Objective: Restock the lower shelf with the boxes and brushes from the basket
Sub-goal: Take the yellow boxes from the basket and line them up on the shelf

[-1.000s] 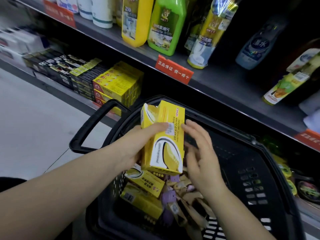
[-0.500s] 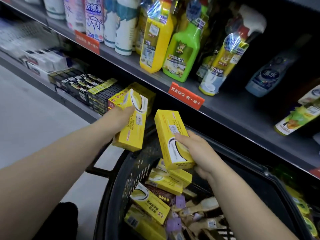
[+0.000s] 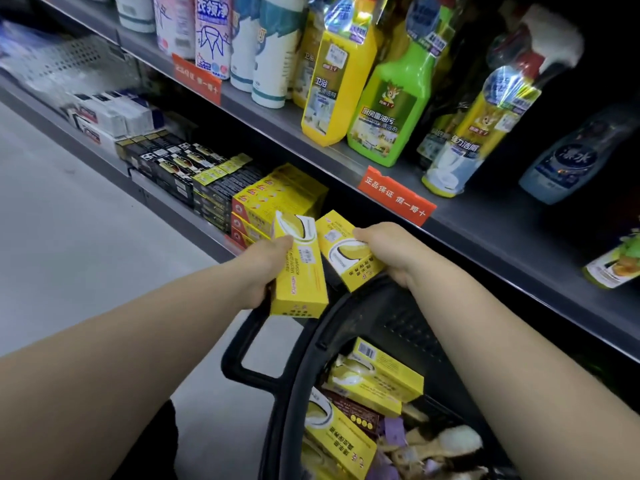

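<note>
My left hand (image 3: 264, 268) grips a yellow box (image 3: 300, 271) from its left side. My right hand (image 3: 388, 249) holds a second yellow box (image 3: 341, 249) just to the right of the first. Both boxes hang in front of the lower shelf (image 3: 187, 216), beside a stack of yellow-and-red boxes (image 3: 277, 199) standing on it. Below them is the black basket (image 3: 294, 386), which holds more yellow boxes (image 3: 381, 379), a brown box and several brushes (image 3: 446, 441) with purple tags.
Black boxes (image 3: 180, 168) and white boxes (image 3: 110, 116) fill the lower shelf further left. The upper shelf (image 3: 485, 220) carries cleaning bottles, among them yellow (image 3: 336, 81) and green (image 3: 394, 105), with red price tags (image 3: 394, 195) on its edge. Pale floor lies to the left.
Both hands have carried their boxes forward and down toward the lower shelf, closer to the yellow-and-red stack. One second ago both hands held the boxes together over the basket.
</note>
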A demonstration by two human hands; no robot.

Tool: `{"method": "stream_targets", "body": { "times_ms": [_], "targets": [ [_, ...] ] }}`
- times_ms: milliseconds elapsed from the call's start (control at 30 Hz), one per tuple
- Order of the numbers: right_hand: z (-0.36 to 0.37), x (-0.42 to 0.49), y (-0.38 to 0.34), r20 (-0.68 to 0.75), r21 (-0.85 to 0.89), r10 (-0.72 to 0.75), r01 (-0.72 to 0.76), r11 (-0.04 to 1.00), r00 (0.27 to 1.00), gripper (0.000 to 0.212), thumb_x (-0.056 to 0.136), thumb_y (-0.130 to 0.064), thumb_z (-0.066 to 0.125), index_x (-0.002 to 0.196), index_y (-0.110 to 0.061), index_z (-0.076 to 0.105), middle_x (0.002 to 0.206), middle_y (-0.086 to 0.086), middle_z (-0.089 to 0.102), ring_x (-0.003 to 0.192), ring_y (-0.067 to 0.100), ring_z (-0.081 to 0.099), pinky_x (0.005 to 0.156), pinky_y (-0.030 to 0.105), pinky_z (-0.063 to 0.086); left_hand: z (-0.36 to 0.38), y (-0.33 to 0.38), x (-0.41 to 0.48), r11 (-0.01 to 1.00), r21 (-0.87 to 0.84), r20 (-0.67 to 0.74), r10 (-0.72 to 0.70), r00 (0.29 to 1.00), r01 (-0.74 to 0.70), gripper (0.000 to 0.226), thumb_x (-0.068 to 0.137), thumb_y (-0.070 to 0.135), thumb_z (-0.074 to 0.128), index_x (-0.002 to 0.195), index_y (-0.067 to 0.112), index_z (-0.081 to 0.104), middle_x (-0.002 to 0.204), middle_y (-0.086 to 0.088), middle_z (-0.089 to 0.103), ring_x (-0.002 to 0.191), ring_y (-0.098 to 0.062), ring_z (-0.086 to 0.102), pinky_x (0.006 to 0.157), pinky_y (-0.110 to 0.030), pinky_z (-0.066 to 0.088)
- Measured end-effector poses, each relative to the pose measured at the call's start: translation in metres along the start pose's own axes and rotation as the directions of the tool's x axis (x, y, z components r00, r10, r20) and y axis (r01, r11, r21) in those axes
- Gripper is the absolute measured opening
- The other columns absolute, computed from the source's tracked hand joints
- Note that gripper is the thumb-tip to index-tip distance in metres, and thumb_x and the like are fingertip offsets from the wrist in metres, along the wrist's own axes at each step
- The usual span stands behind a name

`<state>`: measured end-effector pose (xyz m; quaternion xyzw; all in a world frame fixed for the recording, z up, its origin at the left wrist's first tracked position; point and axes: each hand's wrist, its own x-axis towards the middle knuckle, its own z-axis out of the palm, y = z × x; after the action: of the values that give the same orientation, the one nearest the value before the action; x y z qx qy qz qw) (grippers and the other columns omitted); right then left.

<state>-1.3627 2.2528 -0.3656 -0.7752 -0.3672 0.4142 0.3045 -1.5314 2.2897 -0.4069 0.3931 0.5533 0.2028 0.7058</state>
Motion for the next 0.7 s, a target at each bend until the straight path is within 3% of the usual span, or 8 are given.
{"method": "stream_targets", "body": {
  "times_ms": [67, 100, 167, 233, 333, 433, 533, 700],
  "targets": [
    [0.001, 0.01, 0.001, -0.02, -0.064, 0.04, -0.042, 0.997, 0.999, 0.038, 0.095, -0.025, 0.048, 0.124, 0.0, 0.053, 0.118, 0.017, 0.059, 0.108, 0.034, 0.057, 0.099, 0.048, 0.045, 0.012, -0.005, 0.003, 0.999, -0.038, 0.013, -0.029, 0.999, 0.029, 0.029, 0.099, 0.036, 0.039, 0.101, 0.011, 0.054, 0.093, -0.01, 0.068, 0.085, -0.028, 0.067, 0.081, -0.044, 0.054],
    [0.001, 0.017, 0.003, -0.026, -0.111, 0.034, -0.037, 0.993, 0.999, 0.035, 0.096, -0.024, 0.046, 0.119, 0.0, 0.054, 0.112, 0.017, 0.06, 0.103, 0.034, 0.058, 0.094, 0.046, 0.048, 0.015, -0.006, 0.005, 0.997, -0.057, 0.012, -0.051, 0.999, 0.052, 0.028, 0.099, 0.036, 0.038, 0.097, 0.012, 0.053, 0.09, -0.009, 0.068, 0.08, -0.027, 0.067, 0.073, -0.043, 0.055],
    [0.002, 0.028, 0.005, -0.037, -0.251, 0.024, -0.033, 0.967, 0.999, 0.019, 0.095, -0.015, 0.044, 0.08, -0.006, 0.053, 0.078, 0.01, 0.052, 0.071, 0.026, 0.052, 0.065, 0.031, 0.046, 0.013, 0.0, 0.013, 0.995, -0.082, -0.032, -0.064, 0.997, 0.062, 0.027, 0.099, 0.036, 0.038, 0.096, 0.013, 0.052, 0.083, -0.008, 0.066, 0.071, -0.025, 0.065, 0.058, -0.038, 0.052],
    [0.005, 0.043, 0.006, -0.03, -0.42, 0.018, -0.029, 0.907, 0.999, 0.028, 0.089, -0.005, 0.043, 0.064, -0.013, 0.034, 0.065, 0.004, 0.033, 0.055, 0.018, 0.031, 0.05, 0.027, 0.025, -0.001, 0.009, 0.03, 0.993, -0.115, -0.118, -0.024, 0.993, 0.01, 0.029, 0.099, 0.036, 0.04, 0.111, 0.013, 0.051, 0.091, -0.01, 0.065, 0.078, -0.027, 0.064, 0.066, -0.041, 0.053],
    [0.015, 0.072, 0.012, 0.067, -0.699, 0.06, 0.004, 0.715, 0.996, 0.026, 0.092, -0.005, 0.041, 0.067, -0.011, 0.034, 0.069, 0.005, 0.034, 0.057, 0.015, 0.032, 0.048, 0.026, 0.025, -0.033, 0.017, 0.064, 0.994, -0.088, -0.22, 0.048, 0.974, -0.069, 0.034, 0.097, 0.032, 0.048, 0.12, 0.008, 0.05, 0.102, -0.012, 0.063, 0.096, -0.032, 0.061, 0.09, -0.047, 0.049],
    [0.031, 0.106, 0.019, 0.126, -0.865, 0.139, 0.04, 0.501, 0.982, 0.014, 0.094, -0.008, 0.037, 0.089, -0.005, 0.049, 0.09, 0.011, 0.05, 0.073, 0.019, 0.045, 0.057, 0.032, 0.039, -0.058, 0.008, 0.098, 0.997, -0.022, -0.19, 0.073, 0.979, -0.078, 0.02, 0.094, 0.028, 0.054, 0.088, 0.009, 0.055, 0.079, -0.005, 0.059, 0.074, -0.023, 0.058, 0.079, -0.038, 0.048],
    [0.05, 0.145, 0.036, 0.15, -0.903, 0.202, 0.051, 0.426, 0.968, 0.044, 0.095, -0.013, 0.043, 0.135, 0.002, 0.03, 0.126, 0.022, 0.043, 0.105, 0.03, 0.051, 0.086, 0.035, 0.046, -0.074, -0.01, 0.121, 0.991, -0.117, -0.125, 0.052, 0.991, -0.067, 0.006, 0.092, 0.018, 0.058, 0.089, 0.013, 0.058, 0.079, -0.003, 0.065, 0.073, -0.018, 0.061, 0.076, -0.036, 0.048],
    [0.075, 0.184, 0.08, 0.234, -0.918, 0.261, 0.125, 0.377, 0.936, 0.07, 0.091, -0.021, 0.056, 0.14, -0.002, 0.011, 0.107, 0.018, 0.055, 0.094, 0.03, 0.056, 0.078, 0.035, 0.04, -0.093, -0.036, 0.143, 0.981, -0.185, -0.04, 0.057, 0.998, -0.064, 0.008, 0.09, 0.016, 0.059, 0.097, 0.015, 0.063, 0.086, -0.003, 0.071, 0.081, -0.017, 0.065, 0.074, -0.034, 0.048]
  ]
}}
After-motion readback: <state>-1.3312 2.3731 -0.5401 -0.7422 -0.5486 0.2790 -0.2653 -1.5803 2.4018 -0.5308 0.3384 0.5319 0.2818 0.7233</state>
